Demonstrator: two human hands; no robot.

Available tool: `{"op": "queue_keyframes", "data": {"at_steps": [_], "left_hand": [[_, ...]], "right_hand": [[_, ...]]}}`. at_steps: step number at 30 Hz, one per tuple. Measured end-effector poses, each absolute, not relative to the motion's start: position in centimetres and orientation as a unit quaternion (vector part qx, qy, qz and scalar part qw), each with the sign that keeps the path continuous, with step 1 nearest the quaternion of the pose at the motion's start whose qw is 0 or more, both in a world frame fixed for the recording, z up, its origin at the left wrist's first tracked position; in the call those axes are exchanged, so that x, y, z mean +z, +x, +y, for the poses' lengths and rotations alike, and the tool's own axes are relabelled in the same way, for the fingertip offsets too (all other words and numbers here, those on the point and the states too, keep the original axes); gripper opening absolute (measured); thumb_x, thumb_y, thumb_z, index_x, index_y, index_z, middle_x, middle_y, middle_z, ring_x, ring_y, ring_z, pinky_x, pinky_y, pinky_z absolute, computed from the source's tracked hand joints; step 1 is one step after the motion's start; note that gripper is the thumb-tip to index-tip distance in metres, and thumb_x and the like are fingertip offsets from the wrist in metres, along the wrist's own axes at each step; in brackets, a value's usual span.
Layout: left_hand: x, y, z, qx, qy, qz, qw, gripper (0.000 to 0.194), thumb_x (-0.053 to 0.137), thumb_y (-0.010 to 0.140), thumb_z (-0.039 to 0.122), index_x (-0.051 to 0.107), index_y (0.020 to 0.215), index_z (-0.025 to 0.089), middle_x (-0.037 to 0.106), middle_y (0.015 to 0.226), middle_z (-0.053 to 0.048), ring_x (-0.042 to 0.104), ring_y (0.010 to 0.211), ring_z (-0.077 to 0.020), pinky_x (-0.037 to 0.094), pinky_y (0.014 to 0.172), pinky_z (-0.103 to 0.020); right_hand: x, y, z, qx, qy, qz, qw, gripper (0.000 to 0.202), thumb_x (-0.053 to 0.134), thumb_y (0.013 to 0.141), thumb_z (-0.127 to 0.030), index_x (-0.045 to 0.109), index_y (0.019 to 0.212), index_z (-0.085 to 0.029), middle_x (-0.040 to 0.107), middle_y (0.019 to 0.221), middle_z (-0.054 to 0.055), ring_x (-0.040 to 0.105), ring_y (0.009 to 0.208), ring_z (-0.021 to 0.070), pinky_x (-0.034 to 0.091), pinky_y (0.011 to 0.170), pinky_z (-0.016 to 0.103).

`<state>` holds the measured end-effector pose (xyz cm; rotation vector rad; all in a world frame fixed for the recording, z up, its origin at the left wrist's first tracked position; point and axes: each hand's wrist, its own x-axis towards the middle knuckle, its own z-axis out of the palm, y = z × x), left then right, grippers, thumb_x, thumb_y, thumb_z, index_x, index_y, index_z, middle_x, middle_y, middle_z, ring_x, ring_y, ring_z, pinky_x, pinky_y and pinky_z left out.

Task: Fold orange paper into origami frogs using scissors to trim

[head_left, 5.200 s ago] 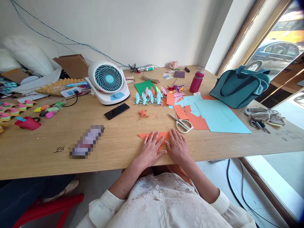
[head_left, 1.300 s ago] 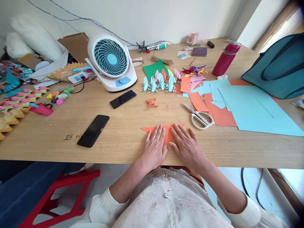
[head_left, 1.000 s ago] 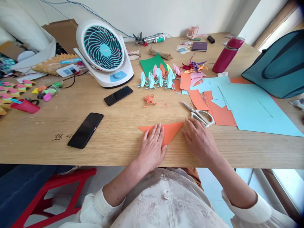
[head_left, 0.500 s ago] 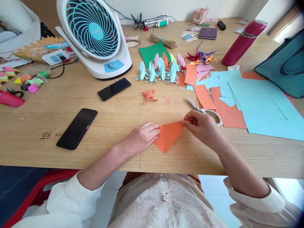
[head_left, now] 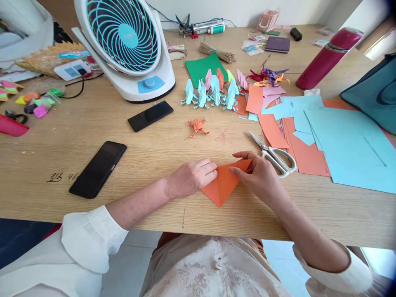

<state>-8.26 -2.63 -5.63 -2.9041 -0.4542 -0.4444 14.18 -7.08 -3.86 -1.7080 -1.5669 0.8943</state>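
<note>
A folded orange paper (head_left: 222, 187), triangular with its point towards me, lies on the wooden table near the front edge. My left hand (head_left: 198, 175) has its fingers together, gripping the paper's upper left part. At the upper right corner, my right hand (head_left: 255, 173) holds the paper between thumb and fingers. Scissors (head_left: 276, 159) with white handles lie just right of my right hand. Beyond the hands sits a small orange folded figure (head_left: 198, 127). Several light blue folded figures (head_left: 215, 93) stand farther back.
Two black phones (head_left: 98, 169) (head_left: 150, 116) lie at left, near a white fan (head_left: 161, 62). Orange sheets (head_left: 274, 130) and large light blue sheets (head_left: 355, 144) cover the right side. A red flask (head_left: 324, 62) and a teal bag (head_left: 374, 90) stand behind.
My right thumb has moved inward over the paper's right part, and the index finger has lifted away from it. The view has shifted slightly, showing more of the scissors' handles.
</note>
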Motion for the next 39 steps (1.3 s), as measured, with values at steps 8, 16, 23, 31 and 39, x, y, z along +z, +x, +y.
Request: {"op": "queue_keyframes", "data": {"at_steps": [8,16,23,31,39], "left_hand": [[-5.8,-8.2,-2.3,-0.197,-0.968,-0.137,0.067,0.021,0.049,0.098,0.011,0.066,0.110,0.013,0.073,0.106,-0.008,0.065,0.096,-0.0176,0.057,0.079,-0.029],[-6.1,-8.7,-2.1,-0.229,-0.969,-0.091,0.035,0.018,0.054,0.095,0.009,0.069,0.106,0.011,0.075,0.106,-0.010,0.069,0.098,-0.0205,0.059,0.082,-0.033],[-6.4,-9.1,-2.6,-0.244,-0.961,-0.123,0.052,0.013,0.059,0.094,0.014,0.070,0.101,0.015,0.075,0.109,-0.006,0.071,0.098,-0.0166,0.059,0.081,-0.028],[-6.0,-9.0,-2.6,-0.214,-0.962,-0.148,0.078,0.012,0.057,0.095,0.014,0.068,0.100,0.015,0.074,0.101,-0.005,0.068,0.096,-0.0170,0.058,0.079,-0.026],[-5.6,-9.0,-2.2,-0.171,-0.972,-0.150,0.063,0.021,0.049,0.097,0.007,0.064,0.112,0.010,0.072,0.105,-0.011,0.066,0.097,-0.0186,0.059,0.083,-0.030]], "right_hand": [[-5.0,15.1,-6.5,0.238,-0.667,-0.637,0.305,0.040,0.068,0.080,-0.034,0.065,0.117,-0.021,0.061,0.069,-0.001,0.055,0.059,0.0176,0.042,0.056,0.030],[-5.1,14.5,-7.7,0.246,-0.648,-0.632,0.347,0.041,0.067,0.083,-0.027,0.056,0.122,-0.024,0.068,0.089,0.001,0.052,0.058,0.0143,0.047,0.059,0.030],[-5.2,14.5,-8.1,0.268,-0.631,-0.628,0.367,0.024,0.069,0.086,-0.030,0.062,0.108,-0.025,0.067,0.083,0.000,0.054,0.056,0.0141,0.047,0.052,0.029],[-5.1,14.2,-9.0,0.227,-0.540,-0.731,0.349,0.010,0.057,0.096,-0.018,0.064,0.101,-0.023,0.068,0.095,0.004,0.065,0.083,0.0174,0.052,0.068,0.030],[-5.3,14.4,-9.0,0.187,-0.498,-0.786,0.316,0.017,0.051,0.098,-0.013,0.061,0.107,-0.023,0.066,0.099,0.006,0.064,0.088,0.0173,0.052,0.072,0.030]]}}
